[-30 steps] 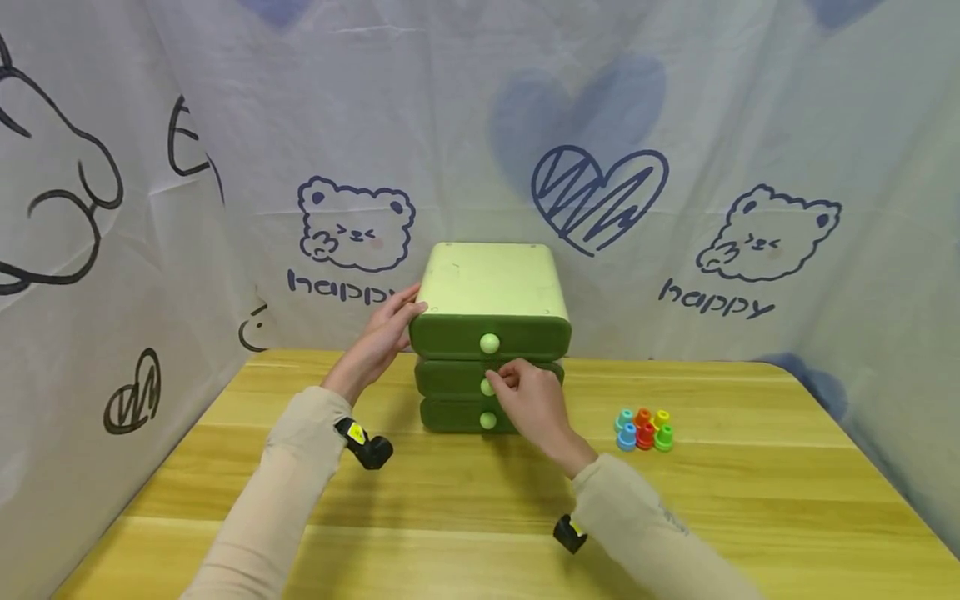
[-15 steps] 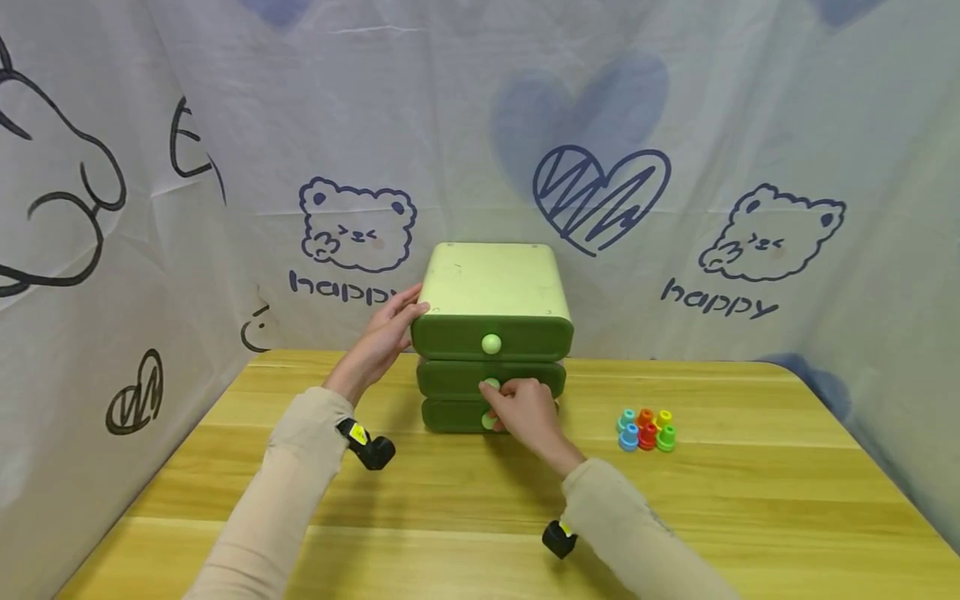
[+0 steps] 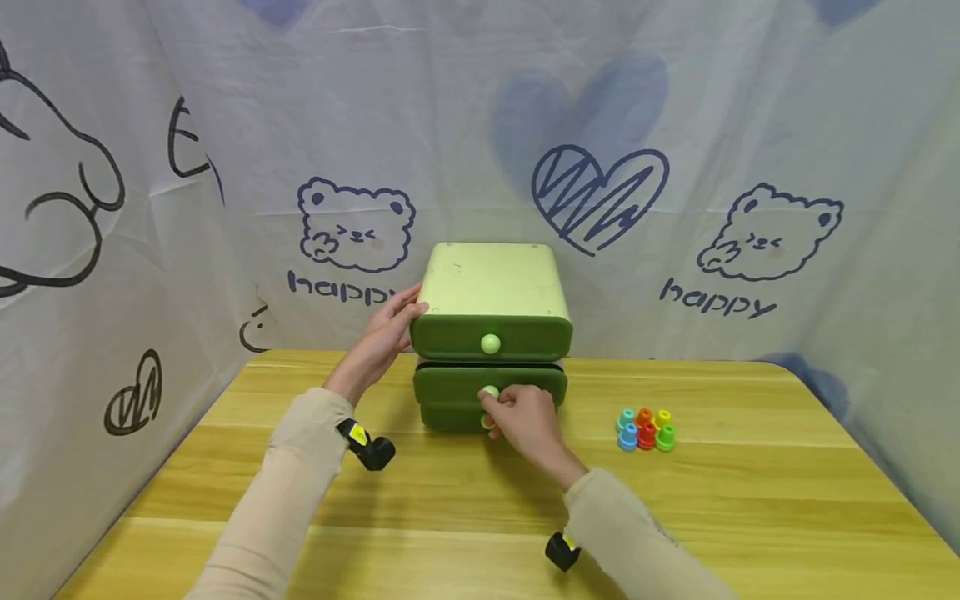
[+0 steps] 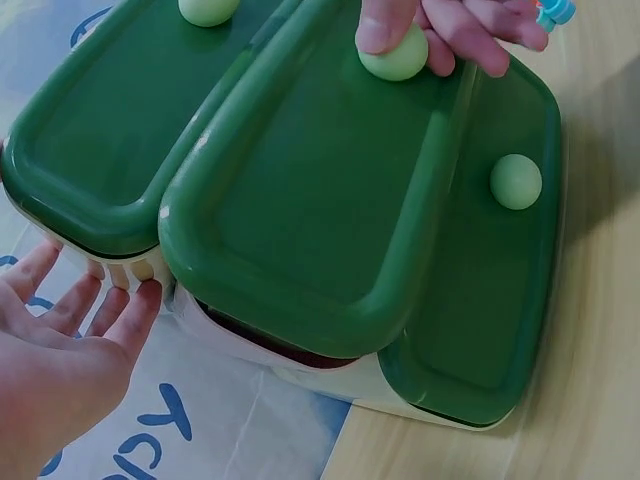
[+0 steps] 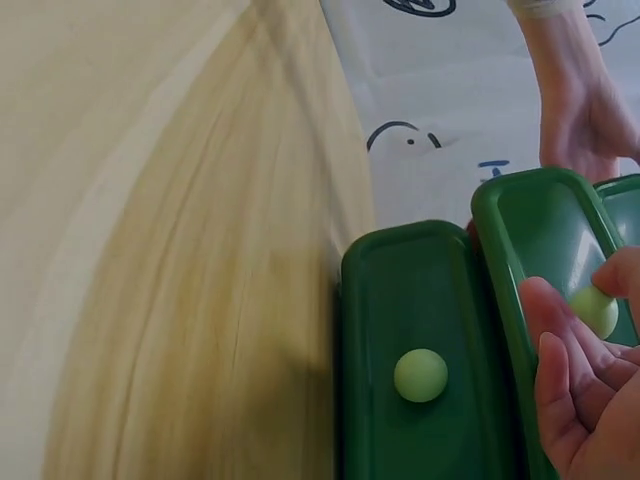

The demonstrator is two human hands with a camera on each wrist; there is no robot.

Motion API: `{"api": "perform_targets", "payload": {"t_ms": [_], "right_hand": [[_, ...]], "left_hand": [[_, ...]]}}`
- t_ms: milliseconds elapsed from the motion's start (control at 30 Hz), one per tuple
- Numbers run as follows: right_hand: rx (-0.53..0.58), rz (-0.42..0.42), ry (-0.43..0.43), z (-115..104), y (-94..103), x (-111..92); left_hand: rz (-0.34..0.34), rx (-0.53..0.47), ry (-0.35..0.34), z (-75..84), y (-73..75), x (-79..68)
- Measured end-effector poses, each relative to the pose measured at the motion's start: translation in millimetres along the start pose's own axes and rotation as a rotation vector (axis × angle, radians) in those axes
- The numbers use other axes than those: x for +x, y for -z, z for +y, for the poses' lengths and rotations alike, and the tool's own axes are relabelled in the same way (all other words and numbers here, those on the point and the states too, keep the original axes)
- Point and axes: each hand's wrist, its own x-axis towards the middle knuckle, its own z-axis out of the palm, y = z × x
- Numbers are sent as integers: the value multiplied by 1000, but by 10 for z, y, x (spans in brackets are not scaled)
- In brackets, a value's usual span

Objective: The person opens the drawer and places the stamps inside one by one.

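Observation:
A small cabinet (image 3: 495,279) with a pale green top and three dark green drawers stands at the back of the table. My left hand (image 3: 378,337) rests along its left side, fingers fairly straight against the wall of the top section. With thumb and fingers, my right hand (image 3: 528,421) pinches the round light-green knob (image 4: 398,58) of the middle drawer (image 4: 300,170). That drawer juts out in front of the other two, a dark gap showing behind its front. The top drawer (image 3: 450,337) and the bottom drawer (image 5: 415,300) sit closed.
To the right of the cabinet, several small coloured pegs (image 3: 645,435) stand in a tight cluster on the wooden table (image 3: 750,467). A white cloth (image 3: 465,125) with bear and heart drawings hangs right behind the cabinet.
My right hand took hold of the middle knob and has drawn that drawer a little toward me, where before it was closed. The left hand stayed put on the cabinet's side.

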Motion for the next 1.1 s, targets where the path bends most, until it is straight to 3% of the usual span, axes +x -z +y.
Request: {"api": "perform_targets", "payload": {"t_ms": [467, 1100], "right_hand": [[-76, 15, 116, -29, 68, -236], [4, -98, 79, -157, 143, -639]], "left_hand": [[-6, -6, -9, -18, -27, 7], [-9, 11, -28, -18, -5, -1]]}}
